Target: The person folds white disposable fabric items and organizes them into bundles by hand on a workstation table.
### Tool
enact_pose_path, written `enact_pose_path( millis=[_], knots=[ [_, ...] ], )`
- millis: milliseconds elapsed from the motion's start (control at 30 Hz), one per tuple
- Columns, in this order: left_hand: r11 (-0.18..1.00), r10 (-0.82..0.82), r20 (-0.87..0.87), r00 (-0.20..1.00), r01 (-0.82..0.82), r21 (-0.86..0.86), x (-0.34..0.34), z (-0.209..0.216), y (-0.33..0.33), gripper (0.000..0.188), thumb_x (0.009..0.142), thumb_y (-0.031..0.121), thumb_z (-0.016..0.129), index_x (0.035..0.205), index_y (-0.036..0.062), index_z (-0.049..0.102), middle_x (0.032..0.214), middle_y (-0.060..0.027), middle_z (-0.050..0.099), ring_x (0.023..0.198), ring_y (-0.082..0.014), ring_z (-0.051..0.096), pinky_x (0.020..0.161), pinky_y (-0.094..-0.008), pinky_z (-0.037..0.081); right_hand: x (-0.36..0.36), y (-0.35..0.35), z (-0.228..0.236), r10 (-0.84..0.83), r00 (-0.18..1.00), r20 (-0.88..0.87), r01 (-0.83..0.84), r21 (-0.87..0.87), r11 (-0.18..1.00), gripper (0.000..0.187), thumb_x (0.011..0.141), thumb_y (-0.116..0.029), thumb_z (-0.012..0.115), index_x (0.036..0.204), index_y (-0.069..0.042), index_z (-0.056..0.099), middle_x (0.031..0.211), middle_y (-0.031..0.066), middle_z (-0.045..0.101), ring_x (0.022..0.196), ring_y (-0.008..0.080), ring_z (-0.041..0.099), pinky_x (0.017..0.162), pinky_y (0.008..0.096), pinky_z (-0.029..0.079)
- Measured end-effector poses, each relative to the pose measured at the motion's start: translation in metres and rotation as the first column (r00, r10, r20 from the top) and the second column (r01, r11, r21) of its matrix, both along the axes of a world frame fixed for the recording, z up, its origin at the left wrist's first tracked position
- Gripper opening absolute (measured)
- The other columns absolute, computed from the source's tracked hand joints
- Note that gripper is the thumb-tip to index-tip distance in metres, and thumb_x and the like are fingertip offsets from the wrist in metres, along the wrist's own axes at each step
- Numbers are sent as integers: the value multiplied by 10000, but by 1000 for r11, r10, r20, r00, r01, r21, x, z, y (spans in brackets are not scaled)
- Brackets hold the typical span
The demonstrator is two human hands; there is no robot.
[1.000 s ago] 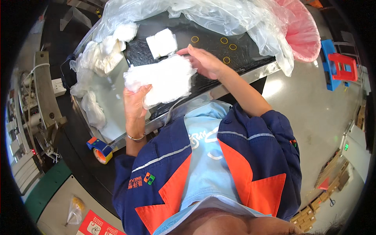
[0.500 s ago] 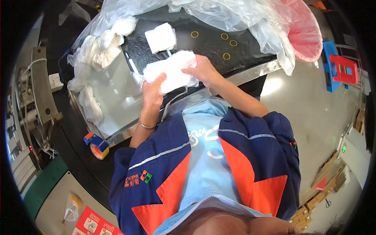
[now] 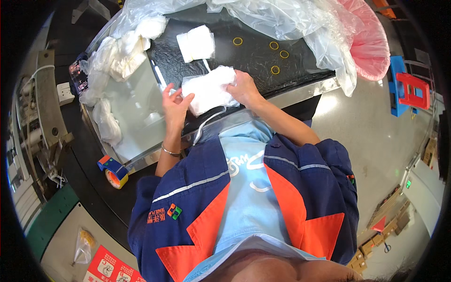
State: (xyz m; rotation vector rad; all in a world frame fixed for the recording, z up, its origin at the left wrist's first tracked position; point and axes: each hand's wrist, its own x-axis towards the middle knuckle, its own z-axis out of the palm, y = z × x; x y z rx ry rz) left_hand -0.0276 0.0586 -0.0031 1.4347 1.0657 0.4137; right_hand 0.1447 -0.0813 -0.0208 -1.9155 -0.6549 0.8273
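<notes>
A stack of thin white plastic bags [image 3: 210,90] is gripped at its right end by my right hand [image 3: 245,89], thumb on top. My left hand [image 3: 176,107] is just left of the stack with its fingers spread, holding nothing. Beyond them, a second white bag stack [image 3: 196,43] lies on the black plastic-covered table [image 3: 253,63]. Several yellow rubber bands [image 3: 275,70] are scattered on the black covering to the right.
Bunched white bag bundles [image 3: 123,56] line the table's left side. Clear plastic sheeting [image 3: 282,19] drapes the far edge beside a pink plastic bag [image 3: 364,42]. A tape dispenser [image 3: 113,172] sits by the near left corner. Red and blue stools [image 3: 412,90] stand at right.
My left hand has let go of the bag stack and moved slightly left, its fingers spreading. My right hand still holds the stack, which has shifted a little to the right.
</notes>
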Motion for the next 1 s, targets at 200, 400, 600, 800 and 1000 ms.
enact_pose_path(
  millis=[200, 400, 600, 800, 1000],
  knots=[
    [557, -441, -292, 849, 514, 652, 27, 42, -12, 1085, 525, 251, 905, 1392, -26, 316, 1415, -237, 378, 1324, -356, 362, 1119, -452, 262, 2, -2, -6, 11, 996, 86, -12, 10, 1000, 312, 732, -163, 720, 956, 31, 623, 911, 228, 667, 892, 375, 653, 787, 414, 512],
    [323, -548, -492, 676, 714, 622, 43, 12, -4, 1086, 452, 295, 908, 1343, -8, 367, 1313, -204, 431, 1200, -380, 421, 1018, -477, 349, 0, -1, 4, 33, 995, 93, -33, 0, 999, 385, 725, -185, 736, 1014, 13, 576, 924, 231, 661, 910, 394, 643, 798, 426, 509],
    [330, -554, -435, 710, 667, 668, 43, 6, -4, 1067, 432, 260, 909, 1319, -5, 381, 1250, -180, 458, 1137, -374, 443, 975, -470, 373, 20, -17, 33, 139, 926, 352, -67, -210, 975, 464, 740, -215, 750, 1097, -24, 523, 963, 201, 659, 911, 379, 647, 760, 451, 513],
    [297, -525, -454, 720, 655, 694, 42, 5, -5, 1151, 422, 309, 909, 1367, -19, 339, 1258, -181, 457, 1129, -371, 445, 976, -464, 373, 36, -22, 43, 242, 922, 303, -180, -220, 959, 310, 755, -185, 742, 968, -23, 586, 768, 115, 672, 670, 293, 658, 614, 385, 502],
    [369, -569, -505, 649, 750, 548, 39, 20, -2, 1363, 380, 446, 894, 1460, -18, 204, 1427, -207, 353, 1330, -378, 327, 1069, -567, 260, 24, -21, 44, 176, 945, 277, -160, -81, 984, 252, 754, -103, 752, 917, -2, 588, 693, 79, 644, 581, 151, 610, 557, 291, 481]
  ],
)
